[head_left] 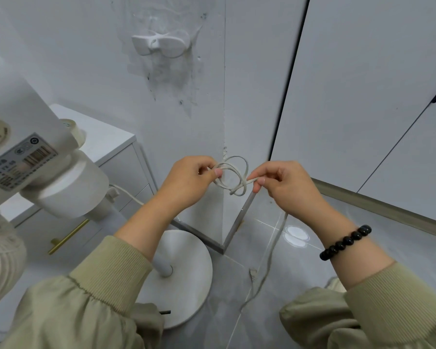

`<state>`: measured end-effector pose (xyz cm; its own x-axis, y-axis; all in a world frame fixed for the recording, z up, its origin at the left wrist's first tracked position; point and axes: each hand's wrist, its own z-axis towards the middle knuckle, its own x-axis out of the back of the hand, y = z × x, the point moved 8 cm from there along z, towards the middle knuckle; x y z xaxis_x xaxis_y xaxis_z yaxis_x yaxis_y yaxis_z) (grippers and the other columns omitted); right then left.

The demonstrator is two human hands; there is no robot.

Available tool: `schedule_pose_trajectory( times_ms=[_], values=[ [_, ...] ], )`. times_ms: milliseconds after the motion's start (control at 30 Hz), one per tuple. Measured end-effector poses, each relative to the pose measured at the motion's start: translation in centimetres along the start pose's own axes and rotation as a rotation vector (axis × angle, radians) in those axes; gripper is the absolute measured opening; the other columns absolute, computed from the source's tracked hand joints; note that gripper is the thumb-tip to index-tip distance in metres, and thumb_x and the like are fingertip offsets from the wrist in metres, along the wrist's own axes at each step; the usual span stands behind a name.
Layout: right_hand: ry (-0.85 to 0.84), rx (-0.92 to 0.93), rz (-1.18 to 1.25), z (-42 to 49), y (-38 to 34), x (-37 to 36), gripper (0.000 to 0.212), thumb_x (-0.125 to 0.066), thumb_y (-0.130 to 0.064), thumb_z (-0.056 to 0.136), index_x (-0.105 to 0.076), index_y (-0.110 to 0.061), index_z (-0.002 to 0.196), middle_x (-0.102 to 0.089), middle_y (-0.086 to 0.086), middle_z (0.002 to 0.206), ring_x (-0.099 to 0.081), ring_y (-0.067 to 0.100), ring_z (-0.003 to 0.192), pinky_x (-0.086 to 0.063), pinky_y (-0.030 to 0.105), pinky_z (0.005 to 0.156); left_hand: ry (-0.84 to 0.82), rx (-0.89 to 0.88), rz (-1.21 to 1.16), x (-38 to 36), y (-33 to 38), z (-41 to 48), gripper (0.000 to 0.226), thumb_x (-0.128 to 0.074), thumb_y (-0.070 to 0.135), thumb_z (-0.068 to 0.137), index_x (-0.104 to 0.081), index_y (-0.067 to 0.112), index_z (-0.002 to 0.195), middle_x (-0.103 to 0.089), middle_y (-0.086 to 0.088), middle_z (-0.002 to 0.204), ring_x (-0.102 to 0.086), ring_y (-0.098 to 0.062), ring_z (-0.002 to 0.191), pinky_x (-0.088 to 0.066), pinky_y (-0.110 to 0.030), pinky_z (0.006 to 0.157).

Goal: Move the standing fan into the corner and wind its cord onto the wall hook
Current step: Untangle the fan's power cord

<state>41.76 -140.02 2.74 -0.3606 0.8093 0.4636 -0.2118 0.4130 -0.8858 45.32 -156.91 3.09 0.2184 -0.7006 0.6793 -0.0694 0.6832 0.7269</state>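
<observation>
In the head view the fan (61, 187) already stands at the left, its round base (186, 273) on the floor tiles close to the wall corner, so the moving step looks done and the winding step is in hand. The cord (233, 176) is gathered into a few small loops held up between the two hands, in front of the wall's edge. The left hand (186, 182) pinches the left side of the coil, its fingers (218, 172) closed narrowly on the strands. The right hand (285, 185) grips the cord's running end just right of the coil, fingers curled tight on it; a dark bead bracelet (345, 241) sits on that wrist. Both forearms reach forward from green sleeves, wrists level, hands near each other. From the right hand the slack cord hangs down to the floor and trails near.

The wall hook (161, 45) is on the wall, far above the hands and bare. The next move probably calls for lifting the coil up to it without letting the loops slip.
</observation>
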Motion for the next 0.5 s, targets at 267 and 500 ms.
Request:
schedule_pose_trajectory(
  times_ms=[267,500],
  values=[
    [0.250,-0.001,-0.226,0.6,1.1,4.7,0.027,-0.049,0.001,0.090,-0.067,-0.017,0.080,-0.058,-0.001,0.071,-0.047,0.010,0.060,-0.035,0.003,0.045,-0.058,0.033,0.013,1.2,0.0,-0.2,0.037,-0.049,0.022,0.096,-0.058,0.016,0.061,-0.044,0.004,0.060,-0.038,-0.009,0.053,-0.030,-0.021,0.053],
    [0.466,0.106,-0.438,0.4,1.2,6.5,0.022,-0.051,0.002,0.090,-0.069,-0.011,0.089,-0.045,-0.002,0.092,-0.041,0.016,0.097,-0.032,0.023,0.079,-0.424,0.051,-0.146,-0.5,-0.1,-1.2,0.042,-0.044,0.023,0.096,-0.051,0.018,0.055,-0.047,-0.016,0.064,-0.034,-0.018,0.047,-0.029,-0.022,0.046]
  ],
)
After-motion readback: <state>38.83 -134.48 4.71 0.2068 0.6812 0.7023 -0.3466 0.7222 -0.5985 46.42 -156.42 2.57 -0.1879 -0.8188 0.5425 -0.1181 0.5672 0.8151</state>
